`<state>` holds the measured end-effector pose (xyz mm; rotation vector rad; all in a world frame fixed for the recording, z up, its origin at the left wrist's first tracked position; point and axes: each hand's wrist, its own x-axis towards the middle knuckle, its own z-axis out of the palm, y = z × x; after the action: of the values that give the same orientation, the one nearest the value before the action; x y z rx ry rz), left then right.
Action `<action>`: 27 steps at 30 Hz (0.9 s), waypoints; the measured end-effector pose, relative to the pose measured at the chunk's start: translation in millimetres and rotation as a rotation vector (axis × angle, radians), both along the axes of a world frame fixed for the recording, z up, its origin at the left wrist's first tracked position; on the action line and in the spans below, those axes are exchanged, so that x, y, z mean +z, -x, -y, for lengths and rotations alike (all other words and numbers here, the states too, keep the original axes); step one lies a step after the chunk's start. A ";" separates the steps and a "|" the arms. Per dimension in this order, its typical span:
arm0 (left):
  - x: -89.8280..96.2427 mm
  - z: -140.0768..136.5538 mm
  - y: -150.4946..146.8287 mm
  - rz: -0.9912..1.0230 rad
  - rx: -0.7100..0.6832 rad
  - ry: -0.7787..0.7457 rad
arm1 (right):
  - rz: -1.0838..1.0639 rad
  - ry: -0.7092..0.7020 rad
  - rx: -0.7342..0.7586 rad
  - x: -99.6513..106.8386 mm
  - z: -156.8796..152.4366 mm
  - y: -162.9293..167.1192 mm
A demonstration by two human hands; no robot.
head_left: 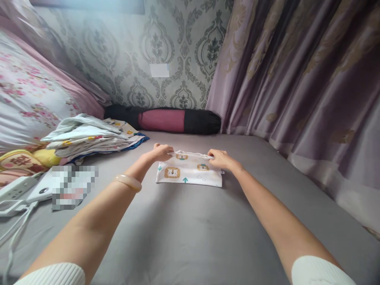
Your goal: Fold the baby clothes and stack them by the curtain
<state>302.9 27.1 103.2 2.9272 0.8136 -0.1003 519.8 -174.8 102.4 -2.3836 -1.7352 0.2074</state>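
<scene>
A small white cloth (pixel 190 173) printed with lion faces and green arrows lies on the grey bed sheet (pixel 190 233), in the middle of the head view. It looks doubled over, with a gathered far edge. My left hand (pixel 162 151) pinches that edge at its left end, fingers closed. At the right end, my right hand (pixel 220 159) grips the same edge, also with closed fingers. The cloth's near edge rests flat and straight on the sheet. A pale bangle circles my left forearm.
Folded clothes (pixel 92 136) are heaped at the left beside a floral pillow (pixel 32 91). A power strip (pixel 19 190) with white cables and a white device (pixel 44 190) lie nearer. Along the patterned wall rests a black and maroon roll (pixel 163 120). Purple curtains (pixel 285 71) hang at the right.
</scene>
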 end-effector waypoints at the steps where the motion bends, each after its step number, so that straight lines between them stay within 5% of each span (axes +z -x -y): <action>1: 8.1 -1.0 3.5 -0.010 -0.030 0.038 | -0.016 -0.003 0.010 5.1 3.1 -0.2; 9: 58.7 -4.9 23.2 0.072 -0.161 0.322 | -0.219 -0.083 0.135 39.8 22.5 -11.6; 16: 77.1 -2.2 27.6 0.212 -0.105 0.290 | -0.298 -0.207 0.125 46.2 24.7 -24.1; 23: 52.3 2.3 14.0 0.516 -0.041 -0.188 | 0.003 -0.434 0.028 36.4 18.9 -17.7; 27: 21.4 4.9 18.6 0.644 -0.101 -0.288 | 0.189 -0.519 0.012 9.8 17.7 -9.0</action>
<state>284.3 22.2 124.6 2.9383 0.6039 0.9692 528.9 -192.5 112.2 -2.0573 -1.6251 -0.4291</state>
